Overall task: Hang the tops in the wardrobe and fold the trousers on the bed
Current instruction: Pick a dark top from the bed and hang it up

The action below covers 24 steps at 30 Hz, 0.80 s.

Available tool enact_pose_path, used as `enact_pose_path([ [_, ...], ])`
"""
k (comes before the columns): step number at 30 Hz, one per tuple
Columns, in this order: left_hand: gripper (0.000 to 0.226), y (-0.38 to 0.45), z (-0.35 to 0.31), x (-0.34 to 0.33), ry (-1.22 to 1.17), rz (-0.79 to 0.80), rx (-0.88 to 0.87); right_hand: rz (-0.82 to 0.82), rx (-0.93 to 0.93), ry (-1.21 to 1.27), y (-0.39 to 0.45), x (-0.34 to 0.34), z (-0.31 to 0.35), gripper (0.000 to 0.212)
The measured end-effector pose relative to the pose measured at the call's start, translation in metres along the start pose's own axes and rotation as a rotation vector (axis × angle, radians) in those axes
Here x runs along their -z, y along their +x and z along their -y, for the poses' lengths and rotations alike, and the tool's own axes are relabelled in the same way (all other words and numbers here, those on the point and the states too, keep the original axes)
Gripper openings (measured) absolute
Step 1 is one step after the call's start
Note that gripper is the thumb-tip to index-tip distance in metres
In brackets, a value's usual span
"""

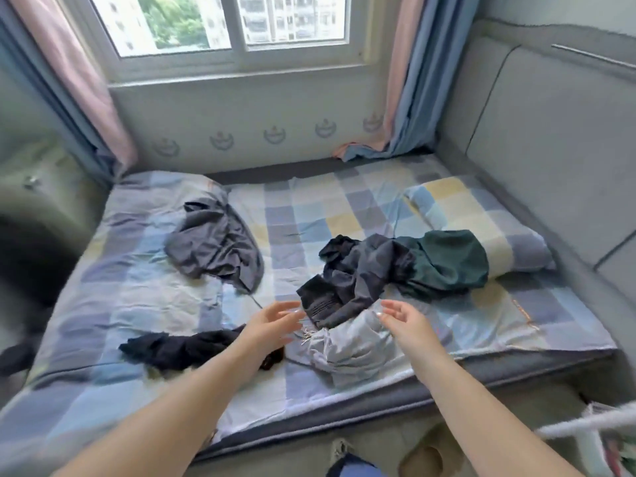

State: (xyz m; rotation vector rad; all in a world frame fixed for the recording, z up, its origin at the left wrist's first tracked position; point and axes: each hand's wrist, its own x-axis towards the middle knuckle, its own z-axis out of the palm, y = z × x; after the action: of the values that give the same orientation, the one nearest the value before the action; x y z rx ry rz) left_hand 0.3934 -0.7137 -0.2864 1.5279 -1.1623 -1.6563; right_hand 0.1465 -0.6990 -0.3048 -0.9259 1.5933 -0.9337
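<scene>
Loose clothes lie on the checked bed [344, 215]. A grey garment [213, 246] is crumpled at the middle left. A dark grey-and-black garment [351, 273] lies bunched in the middle, touching a dark green garment [447, 263] on its right. A black garment [179, 349] is near the front edge, partly under my left forearm. A pale white-grey garment [351, 349] sits in front of the dark pile. My left hand [272, 321] and my right hand [402, 318] hover open just in front of the dark pile, holding nothing.
A pillow [481, 218] lies at the right, against the padded headboard [550, 139]. A window [234, 25] with pink and blue curtains is behind the bed. White hanger-like items [592, 425] show at the lower right. Floor runs along the bed's front edge.
</scene>
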Motion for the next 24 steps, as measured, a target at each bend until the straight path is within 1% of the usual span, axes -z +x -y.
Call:
enact_pose_path([
  [4,0.024,0.031,0.002,0.031,-0.055,-0.132,0.078,0.101,-0.036,-0.015,0.066,-0.032,0.011,0.022],
  [8,0.023,0.059,-0.007,0.065,-0.116,-0.271,0.120,0.235,-0.021,-0.074,0.127,-0.078,0.033,0.022],
  [14,0.027,0.076,0.003,0.100,-0.172,-0.419,0.188,0.417,-0.066,-0.147,0.173,-0.133,0.036,0.017],
  [19,0.027,0.089,0.021,0.130,-0.220,-0.526,0.257,0.480,-0.110,-0.218,0.200,-0.169,0.034,0.020],
  [24,0.022,0.118,0.038,0.170,-0.238,-0.548,0.313,0.500,-0.110,-0.284,0.237,-0.215,0.030,0.025],
])
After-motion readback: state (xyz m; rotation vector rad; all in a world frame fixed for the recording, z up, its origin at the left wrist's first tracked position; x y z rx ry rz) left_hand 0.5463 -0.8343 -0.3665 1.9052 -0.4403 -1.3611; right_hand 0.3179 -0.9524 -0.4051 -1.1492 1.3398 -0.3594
